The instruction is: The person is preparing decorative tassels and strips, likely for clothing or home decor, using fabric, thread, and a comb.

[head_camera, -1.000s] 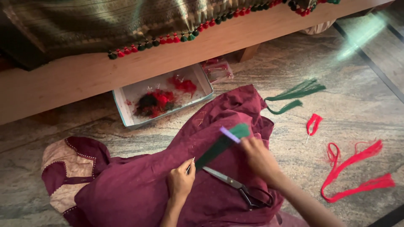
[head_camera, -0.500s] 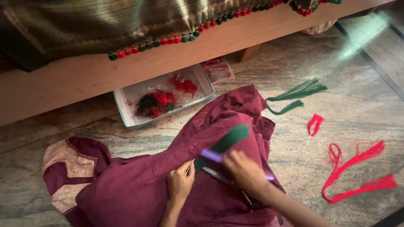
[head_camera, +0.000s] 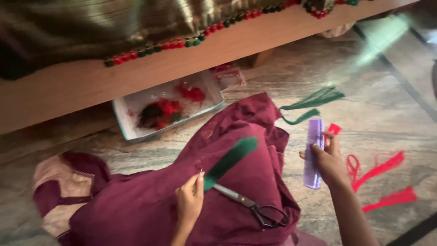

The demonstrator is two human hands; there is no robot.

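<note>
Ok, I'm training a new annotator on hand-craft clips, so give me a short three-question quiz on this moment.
1. True or false: the right hand holds the scissors.
2. Multiple choice: the left hand pinches the end of which thing? A) a red tassel B) the green tassel C) a bead trim
3. Short answer: what do the scissors lie on?

Key:
1. False. The right hand holds a purple comb, raised off to the side over the floor; the scissors lie untouched.
2. B. The left hand's fingers grip its lower end; the tassel is blurred.
3. The maroon garment, spread on the stone floor.
</note>
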